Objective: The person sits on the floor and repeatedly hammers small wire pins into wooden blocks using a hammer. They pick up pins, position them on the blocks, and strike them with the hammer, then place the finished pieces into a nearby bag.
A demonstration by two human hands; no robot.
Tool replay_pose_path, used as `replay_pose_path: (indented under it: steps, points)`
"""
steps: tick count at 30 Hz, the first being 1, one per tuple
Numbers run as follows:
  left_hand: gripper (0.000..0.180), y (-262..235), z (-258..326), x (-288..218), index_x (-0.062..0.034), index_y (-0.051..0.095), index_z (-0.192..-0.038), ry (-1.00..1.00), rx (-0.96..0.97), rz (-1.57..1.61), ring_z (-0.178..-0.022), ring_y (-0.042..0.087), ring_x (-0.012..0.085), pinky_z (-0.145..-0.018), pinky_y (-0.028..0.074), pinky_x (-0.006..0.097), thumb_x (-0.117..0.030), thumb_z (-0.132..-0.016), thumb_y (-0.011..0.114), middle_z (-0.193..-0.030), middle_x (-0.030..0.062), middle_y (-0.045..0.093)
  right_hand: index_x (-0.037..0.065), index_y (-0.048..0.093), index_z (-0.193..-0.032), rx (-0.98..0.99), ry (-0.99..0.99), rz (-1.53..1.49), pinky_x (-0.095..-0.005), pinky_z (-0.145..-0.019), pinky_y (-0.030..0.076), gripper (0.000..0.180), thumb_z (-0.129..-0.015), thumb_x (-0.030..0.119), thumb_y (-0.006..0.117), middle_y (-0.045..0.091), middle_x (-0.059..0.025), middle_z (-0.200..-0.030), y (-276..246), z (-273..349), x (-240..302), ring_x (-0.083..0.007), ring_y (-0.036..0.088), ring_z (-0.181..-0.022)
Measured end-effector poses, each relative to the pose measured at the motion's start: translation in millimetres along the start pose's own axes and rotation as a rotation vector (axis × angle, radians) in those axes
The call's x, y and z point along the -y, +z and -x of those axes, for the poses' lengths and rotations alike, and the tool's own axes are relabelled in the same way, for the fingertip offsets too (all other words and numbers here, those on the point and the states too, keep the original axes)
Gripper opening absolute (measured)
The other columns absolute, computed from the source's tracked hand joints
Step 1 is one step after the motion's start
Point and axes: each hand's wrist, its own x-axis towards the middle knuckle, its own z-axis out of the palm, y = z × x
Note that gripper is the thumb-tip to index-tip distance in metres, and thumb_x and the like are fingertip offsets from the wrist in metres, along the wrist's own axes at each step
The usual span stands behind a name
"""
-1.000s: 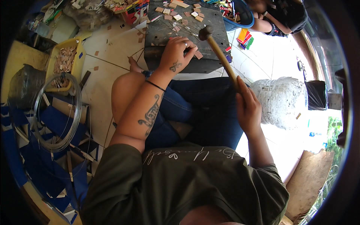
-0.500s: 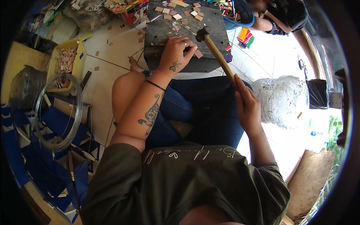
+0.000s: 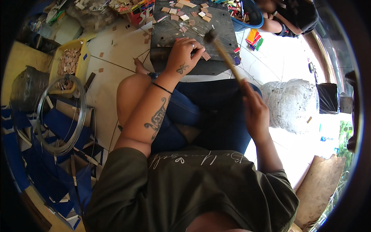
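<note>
In my right hand (image 3: 256, 110) is the wooden handle of a hammer (image 3: 228, 59). Its dark head is slightly blurred and hangs over the black block (image 3: 160, 38) in front of me, right of my left hand. Resting on the near part of the block, my left hand (image 3: 184, 55) has its fingers curled in a pinch; what lies between them is hidden. A small square wooden piece (image 3: 206, 56) lies beside those fingertips. Several more wooden pieces (image 3: 184, 17) are scattered at the block's far side, with thin wire lengths (image 3: 198, 29) among them.
A yellow basket (image 3: 84, 58) of small wooden pieces stands left, with a wire coil (image 3: 83, 116) and blue boxes (image 3: 54, 120) nearer. Right are a white wrapped bundle (image 3: 290, 102) and a blue tub (image 3: 247, 26). Another person's arm (image 3: 270, 25) shows beyond the tub.
The hammer's head has shifted slightly and turned blurry, its handle moving with my right hand. My left hand keeps its place on the block.
</note>
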Motion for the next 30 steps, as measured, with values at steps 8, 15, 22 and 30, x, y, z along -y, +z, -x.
replay_pose_path:
  steps: [8, 15, 22, 30]
  points:
    - [0.007, -8.8, -3.6, -10.3, -0.0032, 0.064, -0.076, -0.051, 0.039, 0.018, -0.074, 0.061, 0.0296, -0.068, 0.047, 0.037, -0.008, -0.080, 0.068, -0.076, 0.0115, 0.064, 0.020, 0.051, -0.136, -0.186, 0.138, 0.020, -0.0417, -0.072, 0.051, 0.045, -0.092, 0.009, 0.054, 0.061, -0.0113, -0.098, 20.3, -32.4, -27.8, -0.0322, 0.064, -0.086]
    - [0.014, -106.9, -2.6, 15.4, -0.0033, 0.069, -0.085, -0.352, -0.128, -0.074, -0.075, 0.064, 0.0210, -0.070, 0.050, 0.032, -0.017, -0.084, 0.069, -0.080, 0.0101, 0.067, 0.021, 0.053, -0.131, -0.132, 0.288, 0.247, -0.0421, -0.068, 0.052, 0.042, -0.090, 0.017, 0.059, 0.059, -0.0092, -0.097, 67.1, -84.4, -67.2, -0.0305, 0.064, -0.082]
    - [0.021, -341.0, 36.4, 118.9, 0.0000, 0.069, -0.092, -0.616, 0.006, -0.778, -0.083, 0.065, 0.0271, -0.075, 0.050, 0.035, -0.020, -0.086, 0.066, -0.087, 0.0156, 0.067, 0.014, 0.055, -0.127, -0.174, 0.173, 0.390, -0.0418, -0.083, 0.046, 0.045, -0.084, 0.020, 0.066, 0.059, -0.0089, -0.105, 78.1, -98.6, -68.5, -0.0287, 0.058, -0.100]
    - [0.048, -382.8, 13.4, 156.2, -0.0071, 0.055, -0.129, -0.446, 0.047, -1.159, -0.108, 0.057, 0.0362, -0.095, 0.045, 0.044, -0.022, -0.085, 0.067, -0.117, 0.0221, 0.059, 0.012, 0.067, -0.107, 0.051, -0.028, 0.289, -0.0425, -0.092, 0.041, 0.033, -0.076, 0.021, 0.072, 0.061, -0.0077, -0.110, 92.2, -168.8, -34.2, -0.0281, 0.054, -0.109]
